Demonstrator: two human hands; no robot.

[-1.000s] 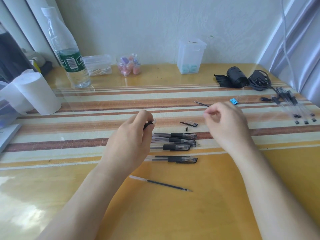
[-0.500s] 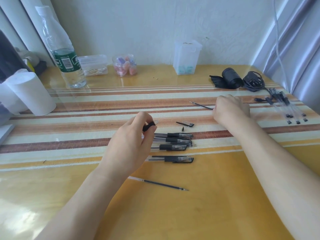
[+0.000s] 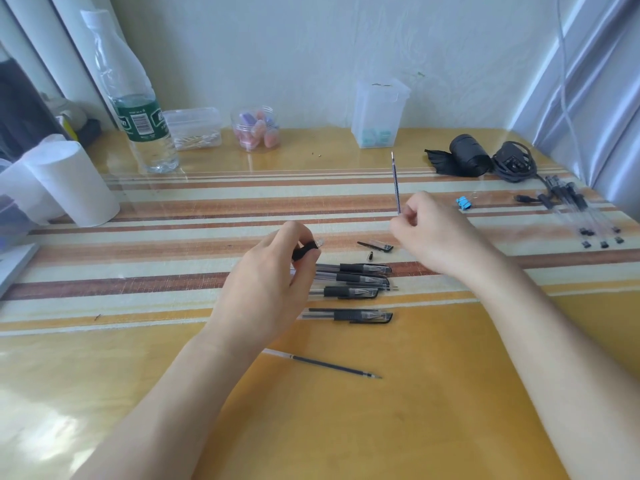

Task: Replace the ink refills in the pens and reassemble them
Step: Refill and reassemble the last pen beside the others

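Your right hand (image 3: 433, 233) pinches an ink refill (image 3: 396, 181) by its lower end and holds it nearly upright. Your left hand (image 3: 270, 282) curls round a pen barrel (image 3: 305, 251) at its black grip. Just past that hand, four pens (image 3: 353, 282) lie side by side mid-tabletop, with a loose cap (image 3: 375, 244) and a small tip piece (image 3: 370, 256) just beyond them. A second refill (image 3: 325, 365) lies nearer the front edge. More pens (image 3: 581, 209) lie by the right edge.

The table (image 3: 450, 393) is yellow-orange with brown and cream stripes. The pens (image 3: 353, 292) are clear with black grips. The clip (image 3: 463, 202) is blue, the bottle label (image 3: 140, 119) green.
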